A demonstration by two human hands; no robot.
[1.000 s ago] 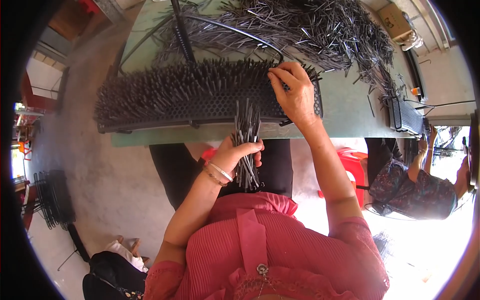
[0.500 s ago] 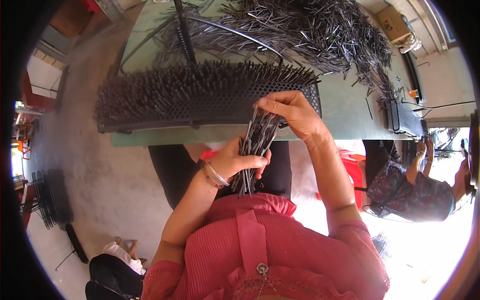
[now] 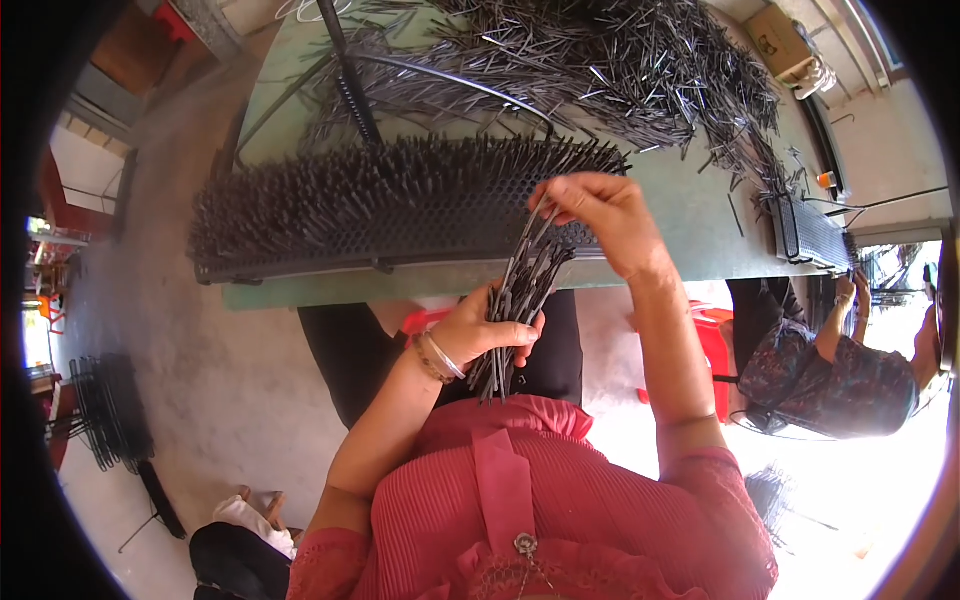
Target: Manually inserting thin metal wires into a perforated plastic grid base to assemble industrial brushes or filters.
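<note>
My left hand (image 3: 487, 335) is wrapped round a bundle of thin dark sticks (image 3: 520, 290), held upright above my lap. Just above the bundle, my right hand (image 3: 597, 213) pinches one or two thin dark sticks (image 3: 540, 222) by their upper ends; their lower ends still run into the bundle. Beyond my hands, on the table's near edge, stands a long black perforated rack (image 3: 430, 235). Rows of upright dark sticks (image 3: 350, 195) fill its holes along the left and far side, while bare holes show along its near right part.
A big loose heap of dark sticks (image 3: 620, 70) covers the far part of the green table (image 3: 690, 230). A metal bar frame (image 3: 450, 80) rises behind the rack. At right, a co-worker (image 3: 830, 380) sits by a second perforated rack (image 3: 808, 235). A red stool (image 3: 712, 350) stands below.
My right hand has risen slightly and moved right, drawing thin sticks partly up out of the bundle. The left hand keeps its hold nearly in place.
</note>
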